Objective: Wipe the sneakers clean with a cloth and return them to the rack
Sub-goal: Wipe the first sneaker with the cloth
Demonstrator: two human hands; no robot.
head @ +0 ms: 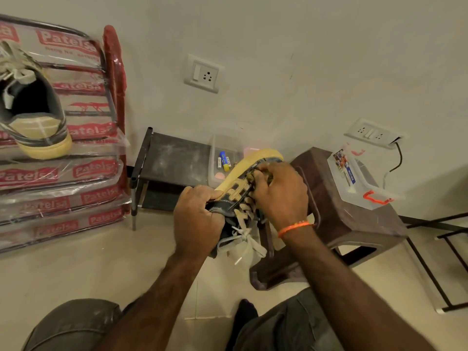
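A black and tan sneaker (236,184) with pale laces is held in the air at the centre, toe pointing away from me. My left hand (198,219) grips its heel end. My right hand (281,191) curls over the laces near the toe; a bit of dark cloth seems to show under its fingers, though I cannot tell for sure. The matching sneaker (35,115) sits on the plastic-wrapped red rack (83,148) at the left, heel towards me.
A low black shelf (172,160) stands against the wall, with a clear box holding small items (224,158) on it. A brown plastic stool (354,219) at the right carries a clear lidded container (354,173). A black metal frame (443,262) stands far right. My knees are below.
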